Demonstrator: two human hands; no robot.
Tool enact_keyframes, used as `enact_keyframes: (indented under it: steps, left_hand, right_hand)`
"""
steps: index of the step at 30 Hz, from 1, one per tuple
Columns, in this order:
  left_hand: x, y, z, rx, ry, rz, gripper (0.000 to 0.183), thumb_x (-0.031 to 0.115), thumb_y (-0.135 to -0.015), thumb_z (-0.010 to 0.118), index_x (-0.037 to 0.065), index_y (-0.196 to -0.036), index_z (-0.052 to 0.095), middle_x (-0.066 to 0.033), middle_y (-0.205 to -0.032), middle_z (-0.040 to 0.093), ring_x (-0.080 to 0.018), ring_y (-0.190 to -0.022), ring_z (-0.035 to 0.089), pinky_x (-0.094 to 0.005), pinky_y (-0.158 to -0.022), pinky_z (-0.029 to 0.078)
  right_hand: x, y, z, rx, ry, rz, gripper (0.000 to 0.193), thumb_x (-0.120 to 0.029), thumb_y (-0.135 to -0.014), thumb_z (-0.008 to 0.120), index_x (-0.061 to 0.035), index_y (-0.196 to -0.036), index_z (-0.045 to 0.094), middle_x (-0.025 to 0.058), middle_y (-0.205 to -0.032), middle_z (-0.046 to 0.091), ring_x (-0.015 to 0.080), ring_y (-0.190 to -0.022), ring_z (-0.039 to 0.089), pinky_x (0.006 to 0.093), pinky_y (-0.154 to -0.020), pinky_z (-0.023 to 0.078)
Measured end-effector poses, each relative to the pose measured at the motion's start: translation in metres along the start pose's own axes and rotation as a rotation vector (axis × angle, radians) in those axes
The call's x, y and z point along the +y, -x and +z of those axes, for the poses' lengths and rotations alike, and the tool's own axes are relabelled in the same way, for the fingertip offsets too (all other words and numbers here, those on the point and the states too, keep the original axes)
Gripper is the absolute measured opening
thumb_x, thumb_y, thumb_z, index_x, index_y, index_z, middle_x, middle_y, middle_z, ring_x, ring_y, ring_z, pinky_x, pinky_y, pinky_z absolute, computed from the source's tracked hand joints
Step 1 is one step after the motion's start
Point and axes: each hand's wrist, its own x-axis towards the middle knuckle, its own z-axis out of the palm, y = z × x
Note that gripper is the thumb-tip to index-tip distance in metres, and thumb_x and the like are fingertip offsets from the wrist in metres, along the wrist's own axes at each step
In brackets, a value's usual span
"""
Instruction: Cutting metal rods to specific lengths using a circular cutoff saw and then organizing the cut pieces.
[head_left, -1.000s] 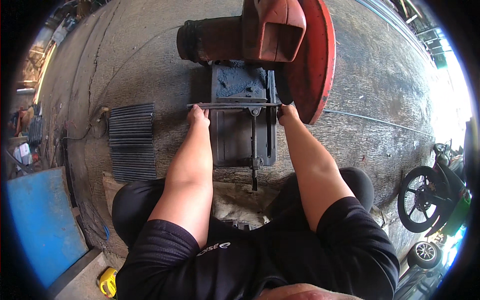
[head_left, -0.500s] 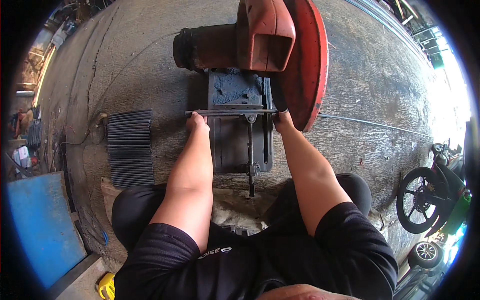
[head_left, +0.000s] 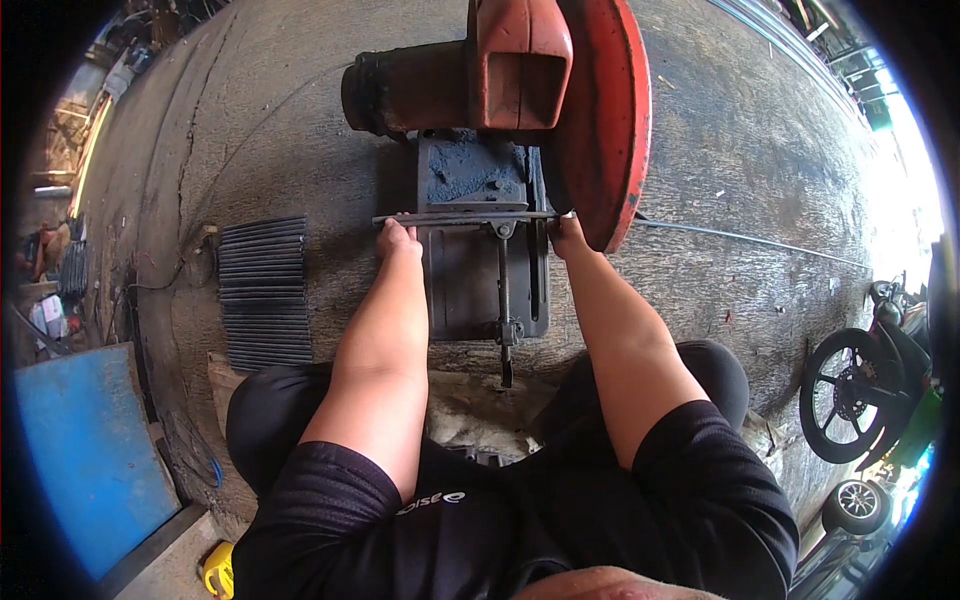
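Observation:
Two thin dark metal rods (head_left: 450,219), lying side by side as far as I can tell, span the vise of a cut-off saw (head_left: 520,65). My left hand (head_left: 398,238) is closed around their left end. At the other end, my right hand (head_left: 568,238) grips the rods close to the saw's red disc guard (head_left: 625,130); its fingertips are partly hidden. Below the rods, the vise screw (head_left: 504,280) runs toward me over the saw's dark base (head_left: 455,300). The guard hides most of the cutting disc.
A neat stack of cut metal rods (head_left: 265,290) lies left of the saw. One long thin rod (head_left: 750,239) stretches right across the floor. A blue panel (head_left: 90,450), a yellow tape measure (head_left: 218,570) and a motorcycle wheel (head_left: 850,397) stand farther out.
The view has shifted slightly. A bright rod end now shows at my right fingers, where it was hidden before. Both hands keep their grip across the vise.

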Motion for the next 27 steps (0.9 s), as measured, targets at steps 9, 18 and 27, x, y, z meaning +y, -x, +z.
enact_keyframes:
  steps: [9,18,27]
  left_hand:
    - [0.001,-0.007,-0.009,-0.023,0.051,0.004,0.021,0.016,-0.099,0.049,-0.003,-0.108,0.055,-0.0121,-0.101,0.062,-0.0239,-0.091,0.065,-0.0366,-0.087,0.056]
    - [-0.003,-0.002,0.003,0.067,0.041,0.043,0.016,0.010,-0.094,0.049,0.000,-0.104,0.056,-0.0099,-0.098,0.064,-0.0222,-0.087,0.066,-0.0337,-0.079,0.058]
    - [0.002,0.011,0.008,0.055,0.054,0.037,0.011,0.006,-0.091,0.052,-0.002,-0.097,0.058,-0.0116,-0.092,0.064,-0.0225,-0.078,0.066,-0.0334,-0.076,0.057]
  right_hand:
    - [0.009,0.001,0.001,0.087,0.036,-0.067,0.008,-0.014,-0.082,0.061,-0.0150,-0.083,0.053,0.0020,-0.075,0.046,0.0158,-0.069,0.051,0.0280,-0.059,0.047]
    - [-0.110,0.038,0.024,0.212,-0.499,0.694,0.046,-0.046,-0.097,0.037,-0.0209,-0.133,0.051,-0.0001,-0.126,0.056,0.0149,-0.113,0.053,0.0280,-0.095,0.043]
    - [-0.282,0.108,0.030,0.681,-0.308,0.754,0.032,-0.034,-0.082,0.066,-0.0042,-0.094,0.066,0.0078,-0.082,0.063,0.0211,-0.075,0.063,0.0355,-0.058,0.050]
